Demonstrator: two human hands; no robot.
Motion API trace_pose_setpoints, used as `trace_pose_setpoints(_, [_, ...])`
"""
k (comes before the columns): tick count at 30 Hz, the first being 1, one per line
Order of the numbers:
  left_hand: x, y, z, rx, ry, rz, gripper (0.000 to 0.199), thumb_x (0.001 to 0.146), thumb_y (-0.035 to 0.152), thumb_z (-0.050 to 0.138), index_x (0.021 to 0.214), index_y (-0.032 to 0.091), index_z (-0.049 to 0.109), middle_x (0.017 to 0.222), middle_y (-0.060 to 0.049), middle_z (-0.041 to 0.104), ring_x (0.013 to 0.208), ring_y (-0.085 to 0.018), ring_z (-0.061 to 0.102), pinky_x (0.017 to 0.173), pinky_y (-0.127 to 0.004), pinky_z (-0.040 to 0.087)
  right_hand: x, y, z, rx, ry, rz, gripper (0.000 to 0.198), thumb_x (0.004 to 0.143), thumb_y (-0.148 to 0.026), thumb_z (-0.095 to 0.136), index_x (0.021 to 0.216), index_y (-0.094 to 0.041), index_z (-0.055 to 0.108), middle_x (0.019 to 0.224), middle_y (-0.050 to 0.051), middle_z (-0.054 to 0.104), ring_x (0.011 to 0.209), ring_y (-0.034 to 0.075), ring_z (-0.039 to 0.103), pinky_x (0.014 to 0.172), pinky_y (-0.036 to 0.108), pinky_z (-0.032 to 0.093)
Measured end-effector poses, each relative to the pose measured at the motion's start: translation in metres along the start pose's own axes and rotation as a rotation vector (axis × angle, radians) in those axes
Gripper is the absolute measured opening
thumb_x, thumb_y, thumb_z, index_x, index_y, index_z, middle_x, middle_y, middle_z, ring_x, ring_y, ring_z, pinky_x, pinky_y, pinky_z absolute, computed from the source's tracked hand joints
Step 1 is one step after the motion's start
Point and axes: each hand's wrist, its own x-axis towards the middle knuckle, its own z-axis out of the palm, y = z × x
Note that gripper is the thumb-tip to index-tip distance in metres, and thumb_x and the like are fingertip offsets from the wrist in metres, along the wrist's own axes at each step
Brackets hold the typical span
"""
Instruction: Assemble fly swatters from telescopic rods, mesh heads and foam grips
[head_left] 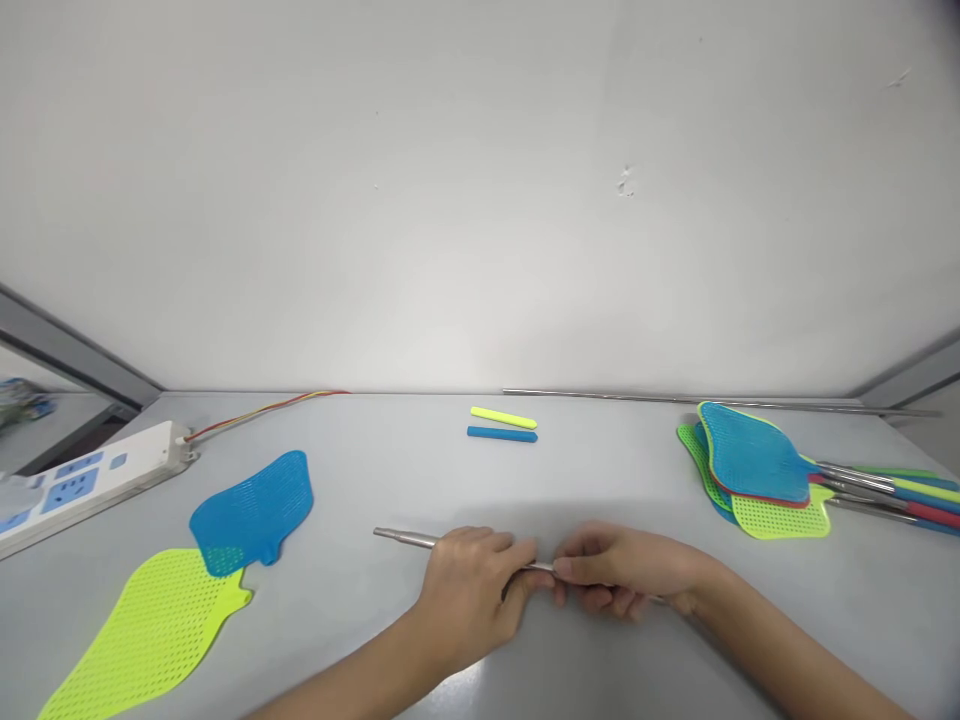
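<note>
Both of my hands grip one thin metal telescopic rod [405,537] low over the grey table. My left hand [474,585] wraps round its thicker part, with the bare stepped end sticking out to the left. Close beside it, my right hand [626,565] pinches the rod between thumb and fingers. The rod's far right part passes under my right hand and is mostly hidden. Beyond my hands lie a yellow plastic handle sleeve [504,418] and a blue plastic handle sleeve [502,434], side by side.
At left lie a blue swatter head [259,510] and a yellow swatter head [142,640], overlapping. A white power strip [142,462] stands behind them. Several fly swatters [757,460] are piled at right. A long metal rod [637,397] lies along the wall.
</note>
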Motion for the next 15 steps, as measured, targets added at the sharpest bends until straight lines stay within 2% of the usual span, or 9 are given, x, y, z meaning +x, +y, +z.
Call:
trace_pose_setpoints(10, [0.0000,-0.0013,0.0013,0.038,-0.009,0.097,0.026,0.083,0.029,0.029,0.067,0.020,0.047,0.058,0.002,0.053,0.053,-0.011,0.046,0.050,-0.023,0.027,-0.0009,-0.0012,0.0002,0.019,-0.005,0.014,0.033,0.072,-0.045,0.047,0.077,-0.013,0.052,0.053,-0.006,0.031,0.038,0.001,0.019,0.033,0.016,0.010])
trace_pose_setpoints(15, [0.0010,-0.0016,0.0028,-0.006,0.019,0.081,0.025,0.083,0.030,0.031,0.066,0.019,0.045,0.059,0.002,0.053,0.056,-0.011,0.047,0.053,-0.024,0.029,-0.0011,0.0005,0.0004,0.044,0.001,-0.005,0.031,0.073,-0.043,0.046,0.080,-0.013,0.053,0.053,-0.006,0.032,0.038,0.001,0.019,0.033,0.016,0.011])
